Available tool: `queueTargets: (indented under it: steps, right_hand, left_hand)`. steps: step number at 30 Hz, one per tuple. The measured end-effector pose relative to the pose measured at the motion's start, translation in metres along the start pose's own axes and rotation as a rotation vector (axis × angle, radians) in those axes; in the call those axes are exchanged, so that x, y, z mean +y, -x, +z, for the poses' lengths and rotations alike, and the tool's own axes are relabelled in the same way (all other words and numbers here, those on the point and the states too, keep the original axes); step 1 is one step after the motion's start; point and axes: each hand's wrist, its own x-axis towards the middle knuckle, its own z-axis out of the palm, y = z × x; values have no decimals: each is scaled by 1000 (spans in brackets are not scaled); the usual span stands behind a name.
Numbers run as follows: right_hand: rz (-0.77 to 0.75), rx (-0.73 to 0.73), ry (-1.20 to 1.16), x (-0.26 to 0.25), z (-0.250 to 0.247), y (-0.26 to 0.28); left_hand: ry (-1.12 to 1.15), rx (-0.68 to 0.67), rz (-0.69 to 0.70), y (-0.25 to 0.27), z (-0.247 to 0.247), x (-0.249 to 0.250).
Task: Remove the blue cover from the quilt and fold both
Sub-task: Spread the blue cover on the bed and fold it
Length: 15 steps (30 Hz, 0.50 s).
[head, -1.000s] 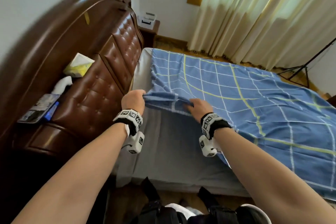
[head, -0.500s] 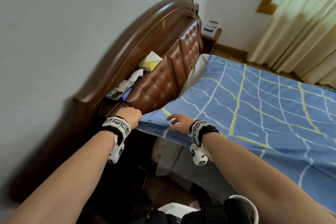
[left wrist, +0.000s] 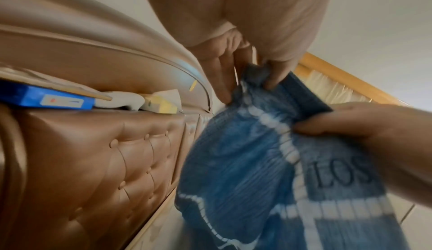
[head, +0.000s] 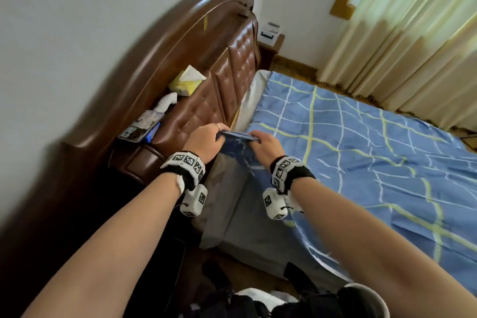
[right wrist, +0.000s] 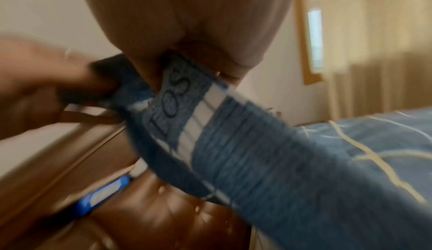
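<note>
The blue cover (head: pixel 361 152), checked with white and yellow lines, lies spread over the bed, its near corner lifted beside the brown tufted headboard (head: pixel 227 80). On that corner's underside the letters "LOS" can be read in both wrist views. The left hand (head: pixel 206 141) and the right hand (head: pixel 265 146) each pinch the corner's edge, fingers curled over the cloth, close together. On the headboard ledge sit a yellow tissue box (head: pixel 185 82) with a tissue standing out of it and a blue box (left wrist: pixel 44 99), its label too blurred to read
</note>
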Motion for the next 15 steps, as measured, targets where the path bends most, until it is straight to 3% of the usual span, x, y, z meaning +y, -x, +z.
queueTargets:
  steps: [3,10,12,15]
  right_hand:
    - [95,77,-24,29,-27,6]
    - [245,-186,101,80,-45,32]
    - [238,-219,95,85,-33,34]
    - [203,-253,104,72,-6,35]
  left_hand:
    - [8,-34,-35,-15,25,16]
    - [595,-118,-157,-66,75,77]
    - [562,-129,-128,-69,69,75]
    - [296,-127,-131,-59,41,43]
